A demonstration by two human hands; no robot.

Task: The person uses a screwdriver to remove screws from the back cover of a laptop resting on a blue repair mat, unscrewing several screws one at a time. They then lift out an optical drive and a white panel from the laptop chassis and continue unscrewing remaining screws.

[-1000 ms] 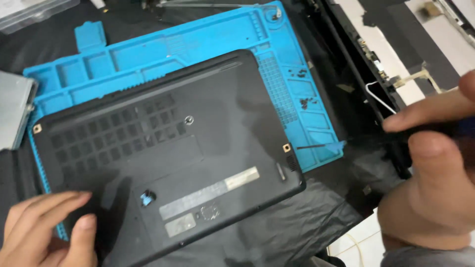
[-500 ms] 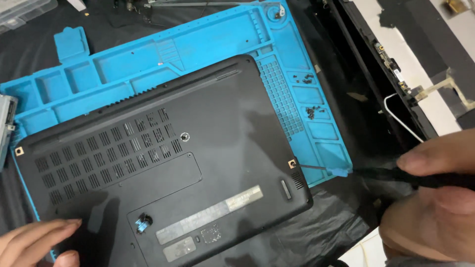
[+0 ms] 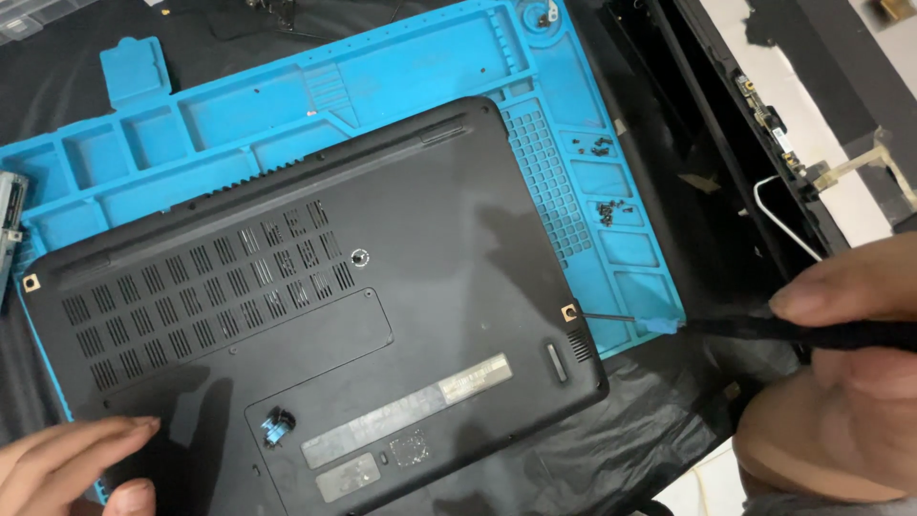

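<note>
Holding a screwdriver point(image 3: 764, 330) to a corner screw hole, the right hand point(image 3: 841, 382) grips it tight; the left hand point(image 3: 67, 463), fingers flat, steadies the laptop base point(image 3: 315, 315) at centre frame; loose screws point(image 3: 611, 205) suggest removal well underway.

Both hands point(image 3: 841, 382) are cut off by the frame's lower edge.

Even overhead light, soft shadows, mild glare (lower edge blurred)
</note>
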